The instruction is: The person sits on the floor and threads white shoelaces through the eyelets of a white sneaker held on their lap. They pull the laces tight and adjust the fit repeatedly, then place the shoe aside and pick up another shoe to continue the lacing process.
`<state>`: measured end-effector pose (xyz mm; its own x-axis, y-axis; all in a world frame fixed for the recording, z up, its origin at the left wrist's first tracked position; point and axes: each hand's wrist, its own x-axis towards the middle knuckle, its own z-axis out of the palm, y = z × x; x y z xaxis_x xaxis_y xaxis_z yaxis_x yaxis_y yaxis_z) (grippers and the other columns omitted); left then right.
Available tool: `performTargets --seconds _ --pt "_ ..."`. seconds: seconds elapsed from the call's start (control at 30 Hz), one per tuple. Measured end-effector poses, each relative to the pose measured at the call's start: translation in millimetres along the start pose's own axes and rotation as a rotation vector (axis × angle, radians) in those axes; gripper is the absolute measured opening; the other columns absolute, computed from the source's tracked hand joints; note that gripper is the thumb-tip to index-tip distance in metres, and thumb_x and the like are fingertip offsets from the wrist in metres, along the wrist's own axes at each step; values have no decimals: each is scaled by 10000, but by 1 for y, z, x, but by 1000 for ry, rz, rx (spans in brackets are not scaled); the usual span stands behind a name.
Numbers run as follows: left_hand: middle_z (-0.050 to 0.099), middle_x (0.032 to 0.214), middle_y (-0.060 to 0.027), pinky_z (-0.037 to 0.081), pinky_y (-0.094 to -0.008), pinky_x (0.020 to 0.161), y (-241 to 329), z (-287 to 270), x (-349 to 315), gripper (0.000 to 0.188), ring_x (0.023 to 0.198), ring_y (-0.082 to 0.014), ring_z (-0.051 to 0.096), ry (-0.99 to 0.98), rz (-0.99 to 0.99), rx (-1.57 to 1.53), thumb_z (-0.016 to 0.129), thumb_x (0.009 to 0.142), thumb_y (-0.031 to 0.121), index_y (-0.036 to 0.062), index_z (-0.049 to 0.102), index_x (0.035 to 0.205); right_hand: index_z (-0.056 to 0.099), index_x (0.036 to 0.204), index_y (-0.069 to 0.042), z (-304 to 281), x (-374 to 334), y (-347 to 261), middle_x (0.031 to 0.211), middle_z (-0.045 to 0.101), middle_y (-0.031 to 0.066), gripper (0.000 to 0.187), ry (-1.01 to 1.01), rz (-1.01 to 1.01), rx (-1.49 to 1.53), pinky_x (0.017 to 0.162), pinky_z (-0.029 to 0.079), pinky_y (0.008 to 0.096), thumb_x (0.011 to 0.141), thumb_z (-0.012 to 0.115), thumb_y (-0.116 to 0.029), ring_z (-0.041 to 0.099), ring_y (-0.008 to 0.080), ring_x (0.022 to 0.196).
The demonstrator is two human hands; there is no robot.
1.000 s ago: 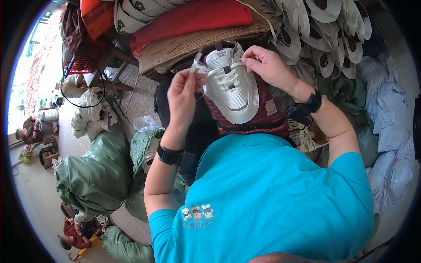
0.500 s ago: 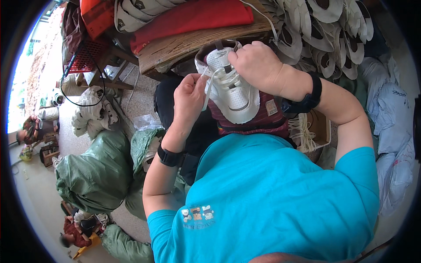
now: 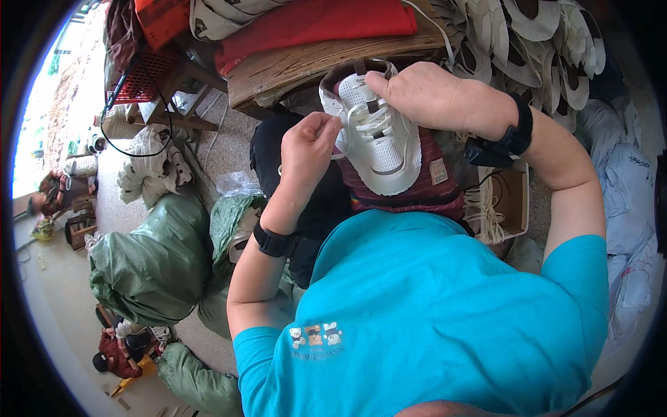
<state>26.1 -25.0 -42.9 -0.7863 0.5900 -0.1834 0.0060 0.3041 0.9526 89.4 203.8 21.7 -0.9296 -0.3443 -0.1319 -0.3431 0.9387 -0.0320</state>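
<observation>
— Where is there room to pass a hand?

— To the left of the left hand point(image 3: 306, 149), over the bare concrete floor point(image 3: 222, 156) and the dark bundle point(image 3: 267, 149) under the wrist. Past that the green sacks point(image 3: 149, 260) fill the floor.

— And ahead?

— Shut in. The wooden board point(image 3: 313, 62) with the red cloth point(image 3: 313, 21) on it stands just beyond the heel of the white shoe point(image 3: 379, 139), and the right hand point(image 3: 424, 94) lies over that end.

— On the right?

— The right forearm bars it; behind it the stacked white shoe parts point(image 3: 528, 42) and pale bags point(image 3: 625, 181) crowd close. The cardboard box point(image 3: 513, 201) of laces may leave a gap, but the view bends too much to tell
</observation>
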Motion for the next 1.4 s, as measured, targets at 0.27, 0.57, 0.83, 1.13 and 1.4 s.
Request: performTargets --seconds 0.27,0.57,0.83,1.13,1.4 --pt "561 729 51 406 -208 596 -3 2 6 167 676 -29 477 24 40 57 615 938 108 -26 632 840 492 1172 -12 1 9 15 732 658 176 369 -77 -19 146 628 521 478 845 647 -81 682 382 751" --pt "610 768 -115 499 -401 645 13 2 7 108 677 -308 601 72 387 742 685 856 124 38 623 834 616 1098 -136 1 -7 16 1010 636 94 289 168 -55 -6 841 497 410 825 706 -111 591 285 1031" --pt "576 992 -95 515 -369 748 56 -36 43 270 858 -267 612 -405 564 675 705 814 23 65 604 1061 679 994 -104 -5 8 39 1020 632 48 242 84 -192 76 894 501 396 757 728 -84 569 274 1050" --pt "575 936 -85 506 -405 707 34 -47 47 184 845 -290 631 -306 469 688 739 840 206 83 645 938 662 895 -64 3 -9 43 943 571 73 127 86 -8 425 771 495 403 835 726 -156 583 300 859" --pt "507 908 -37 442 -292 720 21 -36 58 159 822 -155 529 -345 376 423 683 913 184 30 719 896 674 823 -30 33 8 32 894 553 8 217 75 313 1004 672 456 281 912 659 -228 565 129 753"
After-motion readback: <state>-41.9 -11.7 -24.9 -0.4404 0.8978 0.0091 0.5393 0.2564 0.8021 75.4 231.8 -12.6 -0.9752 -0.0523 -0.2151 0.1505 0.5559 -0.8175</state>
